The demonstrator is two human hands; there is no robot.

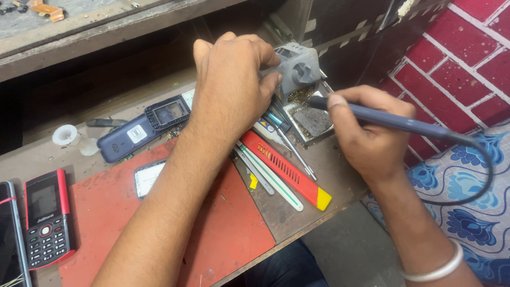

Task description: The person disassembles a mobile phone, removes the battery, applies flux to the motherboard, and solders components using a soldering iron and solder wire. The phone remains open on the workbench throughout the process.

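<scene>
My left hand (231, 85) is closed over the grey soldering iron stand (297, 69) at the back of the bench, gripping its side. My right hand (366, 135) holds a dark blue soldering iron (393, 121) by its handle, tip pointing left toward the stand's metal tray (313, 122) with a grey sponge and solder crumbs. The iron's black cord (481, 175) loops off to the right. Just left of my left wrist lies an opened blue phone body (143, 127).
A red mat (228, 223) covers the bench front, with a small screen part (147, 178) on it. A red-and-yellow tool (287, 170), tweezers and screwdrivers lie by the tray. A red-and-black keypad phone (47, 218) and a white solder spool (66, 135) sit left. A red brick wall stands right.
</scene>
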